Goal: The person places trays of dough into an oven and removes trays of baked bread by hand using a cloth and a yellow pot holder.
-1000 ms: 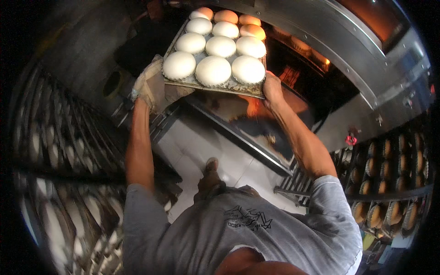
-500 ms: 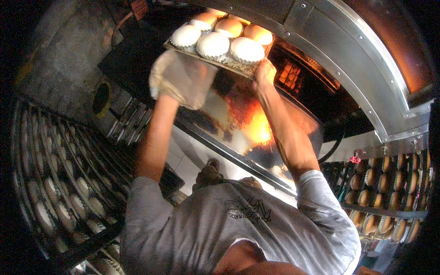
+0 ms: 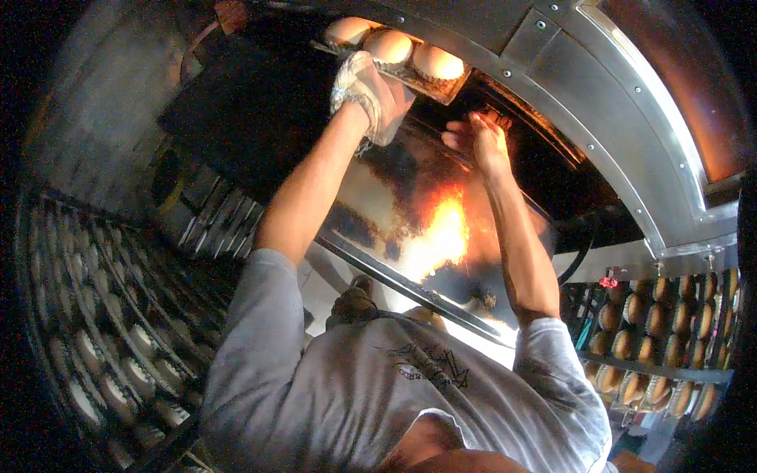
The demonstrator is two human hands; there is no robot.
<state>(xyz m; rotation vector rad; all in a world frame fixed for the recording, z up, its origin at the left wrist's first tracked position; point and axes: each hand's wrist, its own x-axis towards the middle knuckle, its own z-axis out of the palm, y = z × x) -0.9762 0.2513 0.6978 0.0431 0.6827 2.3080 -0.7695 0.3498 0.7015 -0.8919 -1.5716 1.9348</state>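
The baking tray [image 3: 410, 75] of pale round dough pieces [image 3: 388, 46] sits at the mouth of the oven [image 3: 552, 87], most of it already inside the dark opening, only its near edge and three rounds showing. The left hand [image 3: 371, 94], wrapped in a thick cloth mitt [image 3: 359, 83], presses against the tray's near edge; how its fingers are set under the cloth cannot be told. The right hand [image 3: 477, 138] is bare and off the tray, its fingers loosely spread and holding nothing, close beneath the oven's metal lip.

The main risk seems to be heat: the bare right hand hangs just beside hot steel, and a small drift upward could burn it. With only one hand bearing on the tray, an off-centre push could skew it against the frame and tip the soft rounds together or off the edge.

Below the hands the open oven door [image 3: 410, 236] juts out, mirroring orange firelight, and stands between the person's body and the opening, forcing a long reach. Racks of filled trays [image 3: 102, 331] crowd the left side, and shelves of browned loaves [image 3: 654, 331] close in on the right.
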